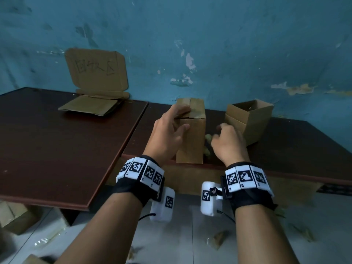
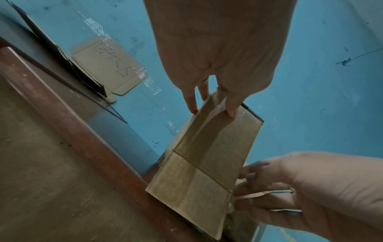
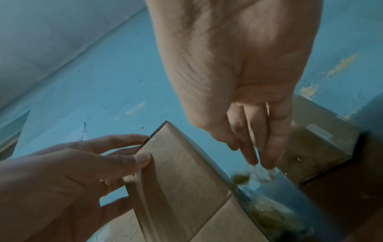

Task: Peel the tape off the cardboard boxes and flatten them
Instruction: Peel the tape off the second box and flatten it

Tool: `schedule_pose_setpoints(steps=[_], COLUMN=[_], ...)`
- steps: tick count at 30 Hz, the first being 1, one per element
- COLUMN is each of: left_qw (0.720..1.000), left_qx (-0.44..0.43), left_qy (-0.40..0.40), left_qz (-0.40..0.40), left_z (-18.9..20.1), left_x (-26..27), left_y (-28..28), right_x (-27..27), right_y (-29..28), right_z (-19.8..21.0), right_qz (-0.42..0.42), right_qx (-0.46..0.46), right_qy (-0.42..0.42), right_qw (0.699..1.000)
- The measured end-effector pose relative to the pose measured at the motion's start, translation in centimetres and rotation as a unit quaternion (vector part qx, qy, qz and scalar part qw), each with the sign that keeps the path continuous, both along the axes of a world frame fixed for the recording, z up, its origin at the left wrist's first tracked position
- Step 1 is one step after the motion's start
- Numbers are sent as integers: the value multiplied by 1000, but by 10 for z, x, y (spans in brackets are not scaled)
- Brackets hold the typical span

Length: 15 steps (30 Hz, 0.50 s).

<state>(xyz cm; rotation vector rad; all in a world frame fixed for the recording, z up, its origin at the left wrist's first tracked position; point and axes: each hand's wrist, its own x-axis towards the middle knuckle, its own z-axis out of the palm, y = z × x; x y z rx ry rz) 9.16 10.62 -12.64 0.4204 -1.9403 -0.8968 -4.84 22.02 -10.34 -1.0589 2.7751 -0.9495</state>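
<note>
A dark brown worktop stands against a blue wall with patches of flaked paint. A second dark worktop adjoins it on the right. Below lies a pale tiled floor.

The left hand grips the upright cardboard box at its left edge; the right hand pinches crumpled tape just right of it.

Dim, flat light with a blue cast; shadows are soft. Both wrist views bend wide at their edges, and the right hand smears with motion blur at its fingertips
</note>
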Motion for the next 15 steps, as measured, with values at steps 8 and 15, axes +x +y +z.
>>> schedule_pose_setpoints(steps=[8,15], left_qw=[1000,1000], left_qx=[-10,-12], left_qy=[2,-1], left_qz=[-1,-6], left_z=[-2,-4], left_x=[-4,-6], left_y=[-2,-1], right_x=[-5,1], right_y=[6,-3], right_z=[12,6], right_qz=[104,190], right_qx=[-279,-232], right_qy=[48,78], right_qw=[953,951])
